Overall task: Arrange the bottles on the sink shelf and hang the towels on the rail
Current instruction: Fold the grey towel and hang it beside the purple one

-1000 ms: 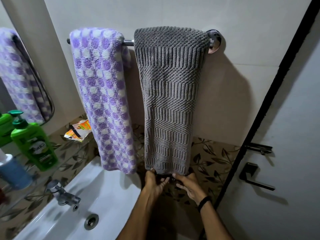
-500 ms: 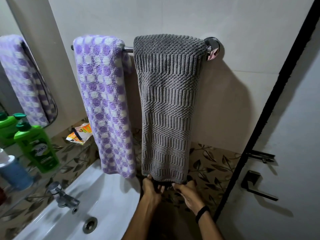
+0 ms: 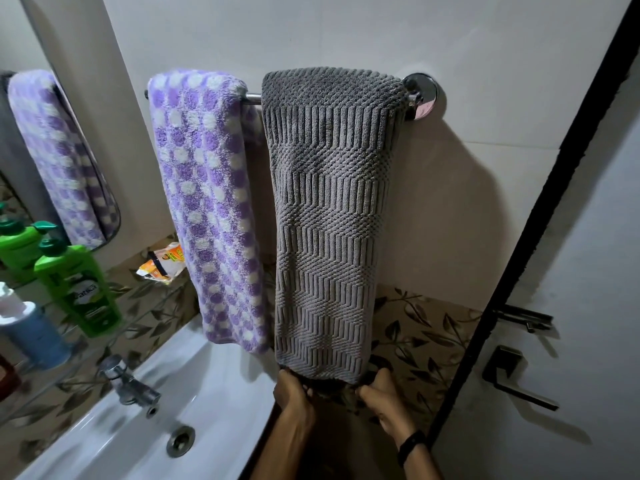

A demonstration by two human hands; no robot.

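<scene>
A grey ribbed towel (image 3: 329, 220) hangs over the chrome rail (image 3: 252, 98) on the wall, next to a purple-and-white checked towel (image 3: 207, 202). My left hand (image 3: 294, 396) grips the grey towel's bottom left corner. My right hand (image 3: 384, 400) grips its bottom right corner; a black band is on that wrist. On the glass shelf (image 3: 145, 317) at the left stand a green pump bottle (image 3: 81, 289) and a blue bottle with a white cap (image 3: 34, 334). A dark red bottle (image 3: 5, 375) is cut off at the left edge.
A white sink (image 3: 214, 393) with a chrome tap (image 3: 128, 379) and drain lies below the shelf. An orange sachet (image 3: 162, 261) lies at the shelf's far end. A mirror (image 3: 52, 150) is on the left. A door with a black handle (image 3: 512, 379) stands at the right.
The view has tilted slightly, so the towels sit lower in frame. Both hands stay at the grey towel's bottom edge, now a little farther apart at its corners.
</scene>
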